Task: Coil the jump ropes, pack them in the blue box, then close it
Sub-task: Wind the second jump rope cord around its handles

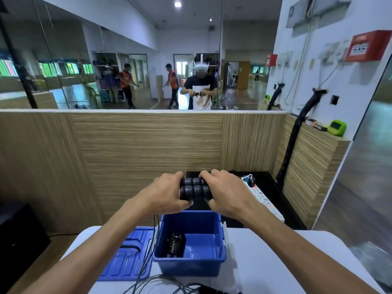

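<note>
- While both arms reach forward from the near edge of the head view, the left hand [167, 193] and right hand [224, 193] meet above the far rim of the blue box [188, 266], each with fingers curled tight around one end of a pair of black ribbed jump rope handles [194, 188] held side by side.
- Thin rope cord [156, 230] hangs down from under the left hand, runs past the left wall of the box and trails onto the white table [265, 272], where more cord loops near the bottom edge.
- Inside the open box, a second rope bundle [176, 244], dark and coiled, lies against the left side of the floor.
- Just left of the box, touching or nearly touching it, the blue lid [127, 255] lies flat on the table.
- Beyond the right hand, a white power strip [263, 198] rests on a dark surface.
- Farther off, a wood-grain partition [137, 149] crosses the scene, with a mirror wall [106, 60] above it.
- On the right ledge sits a small green device [336, 127].
</note>
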Motion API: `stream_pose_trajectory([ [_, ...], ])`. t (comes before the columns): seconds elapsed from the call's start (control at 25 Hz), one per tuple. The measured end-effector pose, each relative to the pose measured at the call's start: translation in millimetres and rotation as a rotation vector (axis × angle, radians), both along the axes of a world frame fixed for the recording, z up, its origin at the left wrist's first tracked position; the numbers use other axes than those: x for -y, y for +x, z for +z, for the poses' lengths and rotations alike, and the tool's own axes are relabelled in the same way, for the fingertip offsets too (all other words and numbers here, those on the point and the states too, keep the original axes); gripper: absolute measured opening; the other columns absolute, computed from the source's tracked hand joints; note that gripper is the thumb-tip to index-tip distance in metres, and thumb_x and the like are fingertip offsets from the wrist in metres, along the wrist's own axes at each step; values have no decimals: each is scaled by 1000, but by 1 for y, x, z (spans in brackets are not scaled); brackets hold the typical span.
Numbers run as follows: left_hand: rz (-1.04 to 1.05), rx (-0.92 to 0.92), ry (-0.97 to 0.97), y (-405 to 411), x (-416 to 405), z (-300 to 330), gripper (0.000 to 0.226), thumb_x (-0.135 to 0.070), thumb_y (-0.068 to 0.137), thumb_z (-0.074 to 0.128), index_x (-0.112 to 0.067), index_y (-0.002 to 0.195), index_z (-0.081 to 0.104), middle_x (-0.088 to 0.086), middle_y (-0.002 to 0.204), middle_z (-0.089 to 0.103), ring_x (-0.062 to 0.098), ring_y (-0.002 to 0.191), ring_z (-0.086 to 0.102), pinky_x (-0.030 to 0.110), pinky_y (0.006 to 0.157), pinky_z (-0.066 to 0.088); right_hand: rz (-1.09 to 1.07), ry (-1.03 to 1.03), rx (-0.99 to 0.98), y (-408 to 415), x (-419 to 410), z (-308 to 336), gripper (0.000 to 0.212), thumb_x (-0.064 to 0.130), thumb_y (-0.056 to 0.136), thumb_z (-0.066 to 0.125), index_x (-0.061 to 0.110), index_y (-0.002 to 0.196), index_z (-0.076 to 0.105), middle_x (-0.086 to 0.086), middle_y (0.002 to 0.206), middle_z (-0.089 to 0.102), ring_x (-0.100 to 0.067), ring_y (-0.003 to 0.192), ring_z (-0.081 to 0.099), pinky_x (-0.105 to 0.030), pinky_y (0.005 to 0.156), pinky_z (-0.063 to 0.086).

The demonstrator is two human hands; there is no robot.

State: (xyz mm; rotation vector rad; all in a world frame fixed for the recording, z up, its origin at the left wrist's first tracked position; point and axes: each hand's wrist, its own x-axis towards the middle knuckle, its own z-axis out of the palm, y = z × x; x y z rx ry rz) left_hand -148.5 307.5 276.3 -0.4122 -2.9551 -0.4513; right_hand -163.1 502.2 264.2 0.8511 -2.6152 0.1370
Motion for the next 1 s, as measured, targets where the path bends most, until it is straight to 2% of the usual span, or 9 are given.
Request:
stream_pose_trajectory([
  [0.16,12,17,58,2,0,4,36,-45,72,72,-32,78,39,-7,78,59,11,68,58,23,56,39,-7,17,-2,-7,3,8,38,26,81,66,21,114,48,-3,95,60,-28,83,59,-40,66,51],
  [0.32,32,44,24,-4,6,7,32,-39,74,70,-27,83,42,-3,82,59,15,70,58,25,58,40,-6,41,-3,-10,8,12,35,27,84,65,20,114,47,-4,96,61,-29,84,59,-39,64,50],
  [0.44,-19,22,146,-6,8,6,43,-30,76,74,-22,105,45,-5,94,61,15,83,60,24,67,45,-12,42,20,-12,9,12,36,23,84,62,18,115,46,-6,99,61,-31,86,59,-38,62,44],
  [0.52,-10,-84,302,-2,9,-4,64,-29,76,78,-20,127,40,-7,106,59,12,94,60,26,80,49,-24,43,41,-15,8,13,35,23,84,62,18,115,45,-6,99,62,-32,88,60,-36,62,41],
  [0.56,21,-150,381,-1,12,-13,63,-27,79,77,-21,130,39,-9,106,59,10,92,60,25,81,50,-34,28,59,-16,6,16,33,23,85,62,18,113,45,-6,98,62,-31,88,60,-37,63,43],
  [0.64,102,-265,520,3,17,-35,32,-19,91,64,-24,118,47,-8,89,63,9,74,61,25,69,51,-69,-21,91,-21,1,27,30,22,86,63,18,110,46,-5,98,63,-31,85,62,-39,67,49],
  [0.72,211,-338,612,4,21,-56,7,-18,99,48,-21,97,54,0,68,62,16,57,56,37,57,47,-98,-64,93,-27,-3,42,25,21,86,63,19,105,46,-5,95,63,-29,80,61,-40,67,51],
  [0.88,334,-306,697,8,12,-70,27,-24,104,34,-14,93,57,-12,59,47,6,50,41,27,52,32,-115,-131,79,-39,8,64,20,20,86,63,18,99,48,-5,89,61,-29,75,59,-39,66,51],
  [1.0,345,-269,736,9,-13,-66,28,-27,105,30,-16,90,52,-5,63,50,7,52,43,27,52,31,-91,-178,115,-43,23,69,21,23,85,67,17,100,53,-5,91,63,-30,81,62,-44,74,54],
])
